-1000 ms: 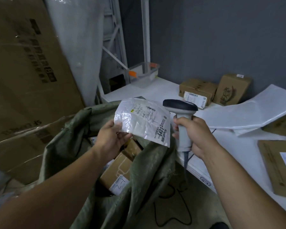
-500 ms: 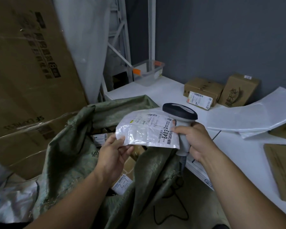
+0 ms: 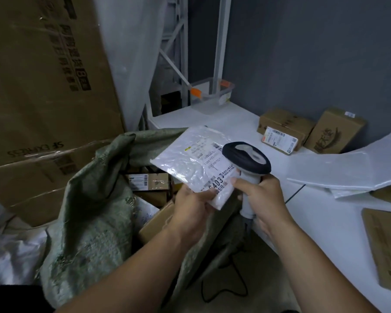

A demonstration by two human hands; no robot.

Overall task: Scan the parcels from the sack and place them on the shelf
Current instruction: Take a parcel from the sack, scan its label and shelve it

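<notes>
L hand [image 3: 194, 204] pinches the white parcel [image 3: 190, 159] by its near corner, label up, over the open sack [image 3: 95, 199]. R hand [image 3: 264, 195] is wrapped round the scanner [image 3: 246, 158] grip, head at the parcel's right edge. Parcel's long axis runs away-left; the shelf [image 3: 321, 213] lies right, nearer the R hand.

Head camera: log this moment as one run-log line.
phase: scanning | left hand: holds white parcel, label up | right hand: grips scanner, head by label | sack: open, boxes inside | shelf: parcel not yet placed
</notes>
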